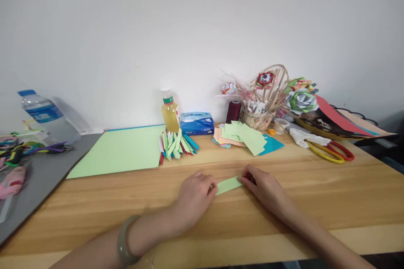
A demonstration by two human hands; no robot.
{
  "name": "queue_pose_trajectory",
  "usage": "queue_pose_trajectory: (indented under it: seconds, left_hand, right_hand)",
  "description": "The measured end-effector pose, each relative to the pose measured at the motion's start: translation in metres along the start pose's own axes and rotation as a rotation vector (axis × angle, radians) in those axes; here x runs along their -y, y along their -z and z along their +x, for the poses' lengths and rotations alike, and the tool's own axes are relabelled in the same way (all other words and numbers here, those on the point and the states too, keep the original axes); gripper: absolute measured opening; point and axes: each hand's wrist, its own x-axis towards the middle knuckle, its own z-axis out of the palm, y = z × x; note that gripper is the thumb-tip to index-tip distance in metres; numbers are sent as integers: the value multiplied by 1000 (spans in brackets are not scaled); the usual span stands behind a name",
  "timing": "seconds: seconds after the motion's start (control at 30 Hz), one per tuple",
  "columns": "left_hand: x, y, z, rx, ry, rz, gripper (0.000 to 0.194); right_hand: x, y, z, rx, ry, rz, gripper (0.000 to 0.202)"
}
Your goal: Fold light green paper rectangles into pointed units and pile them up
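Note:
A light green paper strip (228, 185) lies at a slight slant just above the wooden table (284, 235), held between my two hands. My left hand (197, 196), with a bangle on its wrist, is closed on the strip's left end. At the right end, my right hand (259, 184) pinches the paper between thumb and fingers. Beyond the hands are a bundle of folded paper strips (176, 145) and a stack of cut paper pieces (241, 134), mostly green on top.
Large green sheets (123, 151) lie at the left. Along the wall stand a yellow drink bottle (171, 113), a blue tissue pack (197, 123), a dark thread spool (233, 112) and a basket (258, 119). Scissors (331, 151) lie right; a water bottle (47, 115) leans left.

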Motion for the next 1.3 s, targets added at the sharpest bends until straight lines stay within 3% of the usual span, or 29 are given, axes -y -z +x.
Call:
queue_pose_trajectory:
  seconds: [0.27,0.83,0.97,1.17,1.3]
  left_hand:
    - [-1,5,0,24,37,2,14]
    - [1,5,1,15,-44,87,13]
    - [3,4,1,14,-121,120,18]
    - [5,6,2,128,-243,461,37]
    - [6,7,3,136,-394,551,37]
  right_hand:
    - [5,3,3,43,-19,-59,14]
    - [3,5,9,68,8,-157,15]
    - [7,6,8,74,6,-167,14]
    - [13,10,8,80,-33,-251,14]
    - [11,12,10,89,11,-296,14]
